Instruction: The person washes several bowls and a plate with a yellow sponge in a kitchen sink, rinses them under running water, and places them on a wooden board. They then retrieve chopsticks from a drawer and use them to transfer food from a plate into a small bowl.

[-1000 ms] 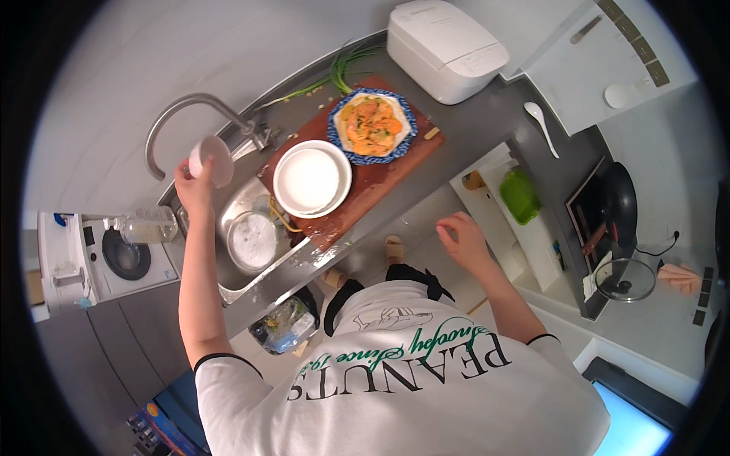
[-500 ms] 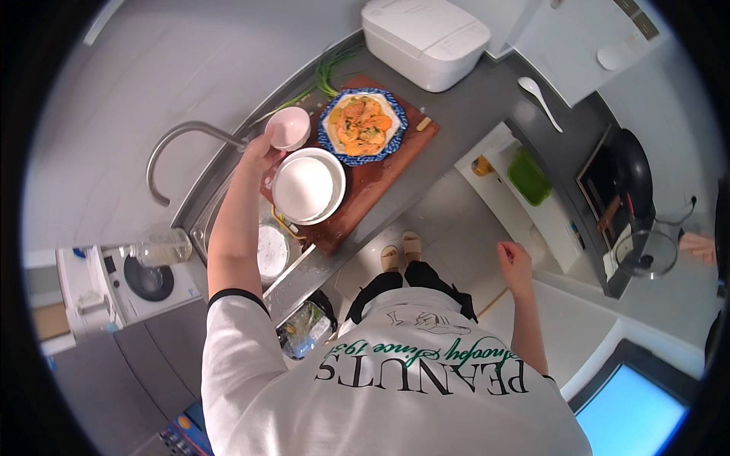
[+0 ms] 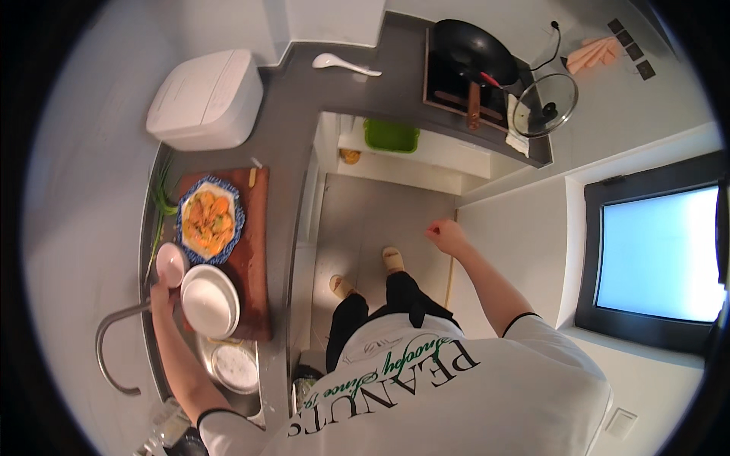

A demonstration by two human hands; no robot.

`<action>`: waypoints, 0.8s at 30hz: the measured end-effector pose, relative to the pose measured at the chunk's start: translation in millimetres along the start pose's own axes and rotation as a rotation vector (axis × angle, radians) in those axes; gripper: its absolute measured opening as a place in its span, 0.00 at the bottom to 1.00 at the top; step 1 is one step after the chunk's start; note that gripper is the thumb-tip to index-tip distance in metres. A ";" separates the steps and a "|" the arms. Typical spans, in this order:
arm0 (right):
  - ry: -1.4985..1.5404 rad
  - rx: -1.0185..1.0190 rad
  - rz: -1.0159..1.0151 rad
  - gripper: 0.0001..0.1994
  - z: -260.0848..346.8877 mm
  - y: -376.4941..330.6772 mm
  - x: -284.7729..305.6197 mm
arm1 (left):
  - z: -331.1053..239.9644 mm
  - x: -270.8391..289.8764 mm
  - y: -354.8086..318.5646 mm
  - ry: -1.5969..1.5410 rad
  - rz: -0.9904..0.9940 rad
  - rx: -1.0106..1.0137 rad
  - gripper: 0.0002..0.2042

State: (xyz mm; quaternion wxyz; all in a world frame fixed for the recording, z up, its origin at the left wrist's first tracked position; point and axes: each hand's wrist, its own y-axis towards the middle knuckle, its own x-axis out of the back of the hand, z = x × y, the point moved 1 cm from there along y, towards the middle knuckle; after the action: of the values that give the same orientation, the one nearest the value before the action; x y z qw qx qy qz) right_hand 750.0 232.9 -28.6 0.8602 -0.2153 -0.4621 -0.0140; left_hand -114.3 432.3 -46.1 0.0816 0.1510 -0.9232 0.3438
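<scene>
At the far left of the counter, my left hand (image 3: 161,295) has its fingers on the near rim of a small pink bowl (image 3: 173,261). Right beside it, two white bowls (image 3: 211,302) are stacked at the corner of a brown wooden cutting board (image 3: 256,281). A blue-patterned plate (image 3: 237,199) on the board carries cooked orange shrimp (image 3: 208,220) with green bits. Out over the floor hangs my right hand (image 3: 446,234), its fingers curled in with nothing visible in them.
Green scallions (image 3: 161,196) lie behind the board. A steel sink (image 3: 255,372) and curved faucet (image 3: 103,334) are nearest me. Further along the counter are a white lidded bin (image 3: 205,102), a white spoon (image 3: 342,65), a black wok (image 3: 471,52) on a cooktop, and a glass lid (image 3: 559,110).
My view has swung to the right, bringing the cooktop and window further in. My left hand stays at the pink bowl, and my right hand remains curled.
</scene>
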 end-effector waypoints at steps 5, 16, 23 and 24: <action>-0.151 -0.016 0.083 0.13 -78.0 71.1 -7.2 | -102.5 -71.0 -148.5 0.535 -0.758 -0.839 0.23; -0.500 -0.316 0.191 0.22 -188.3 203.3 -18.0 | -37.5 -453.7 -336.8 -0.202 -0.046 -1.103 0.21; -0.703 -0.437 0.028 0.20 -246.9 298.6 -17.6 | 80.1 -566.1 -249.7 -0.003 0.262 -0.761 0.20; -0.733 -0.429 -0.077 0.20 -260.6 310.4 -17.5 | 94.5 -576.5 -230.1 0.036 0.273 -0.732 0.19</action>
State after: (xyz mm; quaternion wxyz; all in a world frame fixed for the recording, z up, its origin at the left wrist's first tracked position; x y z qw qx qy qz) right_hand 1014.9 411.4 -278.6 0.5735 -0.3629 -0.7316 -0.0644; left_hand 500.9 333.2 -123.3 0.0996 -0.0181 -0.9949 0.0022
